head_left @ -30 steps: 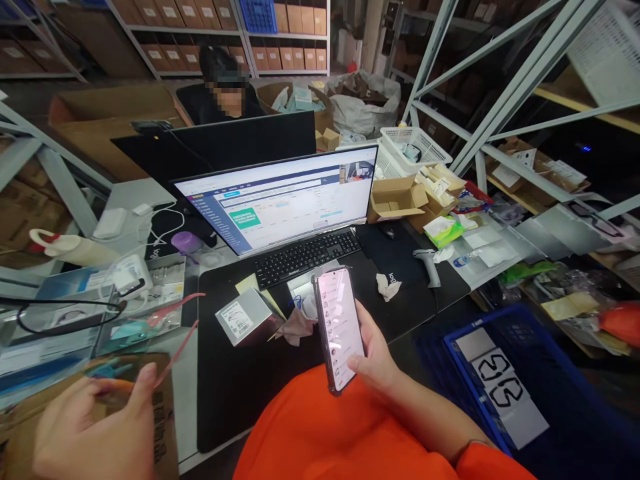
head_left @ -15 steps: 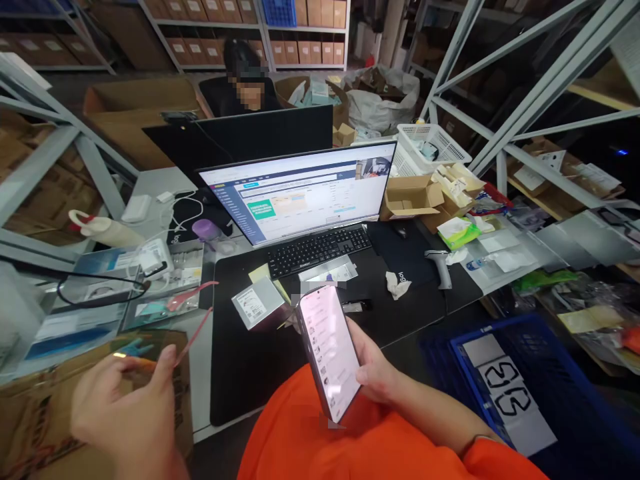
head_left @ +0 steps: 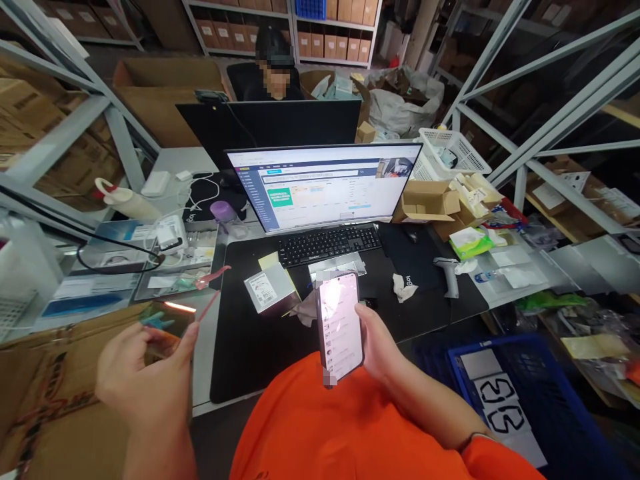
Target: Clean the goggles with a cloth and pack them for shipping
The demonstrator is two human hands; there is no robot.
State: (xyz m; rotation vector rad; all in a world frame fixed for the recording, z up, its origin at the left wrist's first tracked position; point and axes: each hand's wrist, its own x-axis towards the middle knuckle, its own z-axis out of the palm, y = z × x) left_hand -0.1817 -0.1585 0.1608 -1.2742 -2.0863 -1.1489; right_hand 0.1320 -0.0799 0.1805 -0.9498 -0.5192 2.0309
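Over the left side of the desk, my left hand (head_left: pixel 147 373) pinches a pair of tinted glasses (head_left: pixel 173 319) with pinkish-red temples. The temples spread out toward the desk, and my fingers partly cover the frame. My right hand (head_left: pixel 383 347) grips a smartphone (head_left: pixel 343 333) from its right side, above my lap. Its lit screen shows a list, too small to read, with a bright reflection near the top. Behind the phone lie a silver-grey box (head_left: pixel 270 288) with a label and a crumpled piece of paper (head_left: pixel 404 287) on the black desk mat (head_left: pixel 235 347).
A lit monitor (head_left: pixel 320 190) and a black keyboard (head_left: pixel 330 245) stand ahead. A barcode scanner (head_left: pixel 447 275) lies to the right, near an open carton (head_left: pixel 427 200). Blue crates (head_left: pixel 555 400) sit low right, a cardboard box (head_left: pixel 100 413) low left. Someone sits behind the monitors.
The view has swung a little left, so the scene sits further right. The phone is held more upright and its listing has shifted. The glasses stay in my left hand.
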